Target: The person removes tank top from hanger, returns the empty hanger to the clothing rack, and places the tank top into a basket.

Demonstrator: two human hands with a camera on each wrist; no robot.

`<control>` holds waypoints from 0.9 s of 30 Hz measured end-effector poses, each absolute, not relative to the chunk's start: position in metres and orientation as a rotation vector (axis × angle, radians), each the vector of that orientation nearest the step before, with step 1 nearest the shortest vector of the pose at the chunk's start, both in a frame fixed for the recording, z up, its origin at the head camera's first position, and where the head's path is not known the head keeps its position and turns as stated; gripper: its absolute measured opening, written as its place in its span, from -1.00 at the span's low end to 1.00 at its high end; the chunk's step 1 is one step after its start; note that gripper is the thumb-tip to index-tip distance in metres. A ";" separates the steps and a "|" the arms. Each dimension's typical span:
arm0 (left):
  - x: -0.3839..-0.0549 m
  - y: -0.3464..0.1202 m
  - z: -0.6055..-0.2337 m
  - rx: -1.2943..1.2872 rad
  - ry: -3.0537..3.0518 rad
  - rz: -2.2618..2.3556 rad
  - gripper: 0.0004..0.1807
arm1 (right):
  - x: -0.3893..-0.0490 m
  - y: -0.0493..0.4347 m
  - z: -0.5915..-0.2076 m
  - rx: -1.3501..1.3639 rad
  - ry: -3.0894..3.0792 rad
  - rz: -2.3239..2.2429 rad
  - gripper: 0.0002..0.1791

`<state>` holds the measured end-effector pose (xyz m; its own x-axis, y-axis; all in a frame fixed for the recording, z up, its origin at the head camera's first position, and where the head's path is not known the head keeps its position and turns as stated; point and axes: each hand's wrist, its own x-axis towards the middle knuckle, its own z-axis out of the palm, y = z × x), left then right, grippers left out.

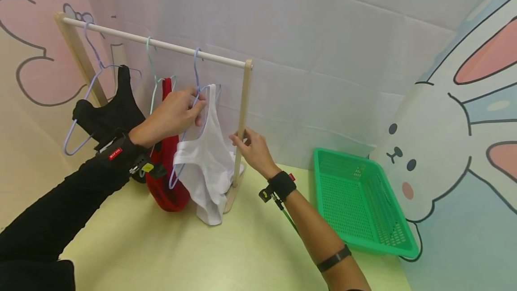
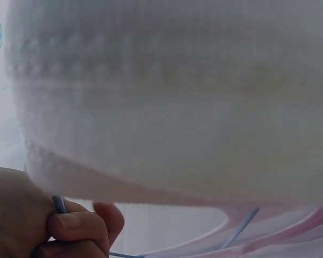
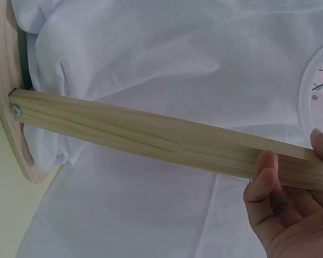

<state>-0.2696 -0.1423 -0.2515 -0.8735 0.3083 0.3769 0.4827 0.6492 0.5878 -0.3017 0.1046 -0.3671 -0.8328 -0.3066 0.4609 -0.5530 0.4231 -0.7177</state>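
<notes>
In the head view my left hand [image 1: 175, 110] grips a lavender clothes hanger [image 1: 196, 72] just below its hook, which hangs over the rod. A white tank top [image 1: 206, 156] is on this hanger, one strap on its shoulder; close up, its fabric fills most of the left wrist view. Curled fingers [image 2: 81, 228] show there beside the hanger's wire. With thumb and fingers my right hand [image 1: 255, 152] holds the right wooden post [image 1: 243, 107] of the garment rack. The right wrist view shows that post [image 3: 140, 131] crossing in front of the white top.
Further left on the white rod [image 1: 121, 35] hang a black top [image 1: 113, 111] on a lavender hanger and a red garment [image 1: 167, 192] on a mint hanger. A green plastic basket [image 1: 323, 192] stands at the right. Behind is a white curtain [image 1: 323, 57].
</notes>
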 end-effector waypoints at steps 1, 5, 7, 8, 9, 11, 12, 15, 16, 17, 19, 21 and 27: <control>-0.270 -0.143 -0.252 -0.634 -2.626 -1.037 -0.72 | -0.302 0.104 -0.367 0.752 -2.419 1.368 -0.80; -0.271 -0.143 -0.253 -0.612 -2.615 -0.999 -0.66 | -0.301 0.104 -0.367 0.764 -2.419 1.378 -0.80; -0.271 -0.143 -0.253 -0.601 -2.607 -0.978 -0.63 | -0.301 0.104 -0.367 0.768 -2.421 1.386 -0.80; -0.271 -0.143 -0.253 -0.596 -2.602 -0.971 -0.60 | -0.301 0.104 -0.367 0.768 -2.422 1.390 -0.80; -0.271 -0.143 -0.253 -0.593 -2.596 -0.967 -0.58 | -0.301 0.104 -0.367 0.768 -2.422 1.393 -0.80; -0.270 -0.142 -0.252 -0.585 -2.585 -0.962 -0.55 | -0.301 0.103 -0.367 0.769 -2.424 1.399 -0.79; -0.270 -0.142 -0.252 -0.581 -2.581 -0.963 -0.54 | -0.301 0.103 -0.366 0.770 -2.424 1.402 -0.79; -0.269 -0.142 -0.251 -0.571 -2.561 -0.977 -0.52 | -0.301 0.102 -0.366 0.774 -2.426 1.406 -0.78; -0.269 -0.142 -0.250 -0.567 -2.556 -0.983 -0.52 | -0.301 0.102 -0.365 0.776 -2.426 1.409 -0.78; -0.269 -0.142 -0.250 -0.566 -2.550 -0.987 -0.52 | -0.301 0.102 -0.365 0.777 -2.426 1.411 -0.78; -0.269 -0.142 -0.250 -0.566 -2.535 -0.998 -0.52 | -0.302 0.102 -0.365 0.784 -2.425 1.413 -0.78; -0.270 -0.142 -0.251 -0.567 -2.519 -1.010 -0.53 | -0.302 0.102 -0.365 0.793 -2.425 1.416 -0.78; -0.269 -0.141 -0.251 -0.573 -2.473 -1.001 -0.60 | -0.302 0.104 -0.364 0.784 -2.444 1.412 -0.78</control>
